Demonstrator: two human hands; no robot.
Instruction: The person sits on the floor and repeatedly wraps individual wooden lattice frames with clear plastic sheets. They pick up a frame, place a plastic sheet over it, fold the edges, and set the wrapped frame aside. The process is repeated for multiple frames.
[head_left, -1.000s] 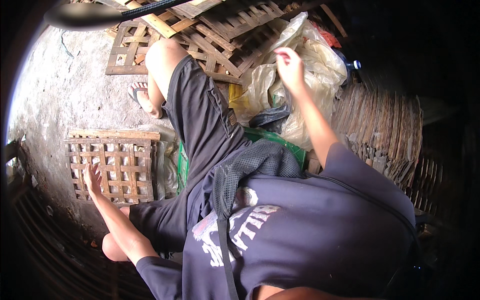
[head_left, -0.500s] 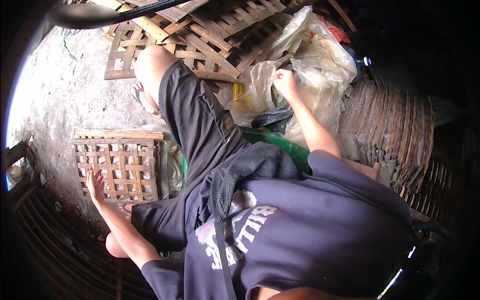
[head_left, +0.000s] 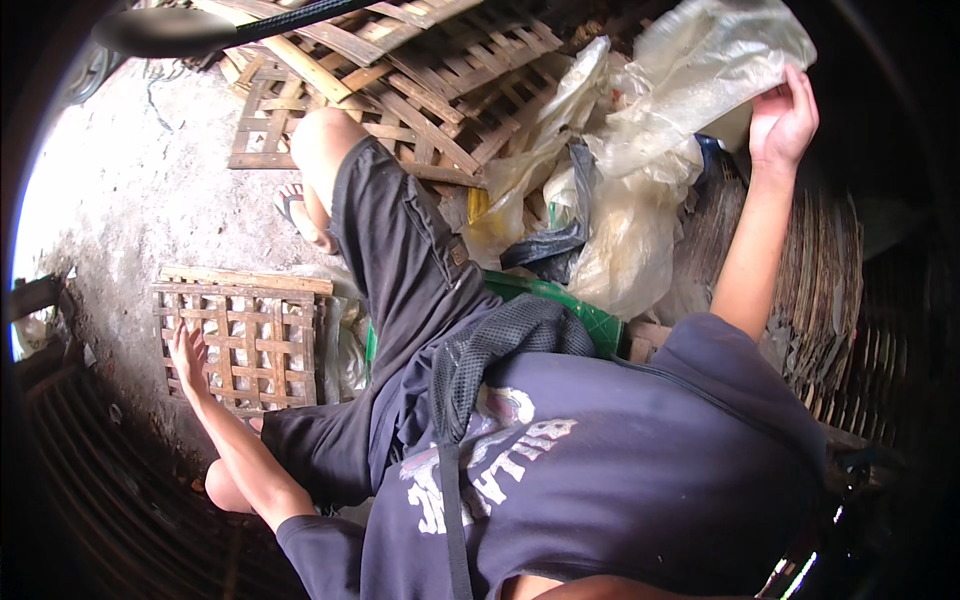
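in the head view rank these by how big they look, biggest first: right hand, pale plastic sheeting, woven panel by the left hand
1. Pale plastic sheeting
2. Woven panel by the left hand
3. Right hand

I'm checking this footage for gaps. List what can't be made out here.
Head view, all:
Plastic sheet at the right hand: surface detail, blurred.
Wooden lattice pile: far end, cut off by the upper edge.
Green object: full shape, hidden by shorts and shirt.
Whatever lies beneath the lattice panel: partly hidden by it.
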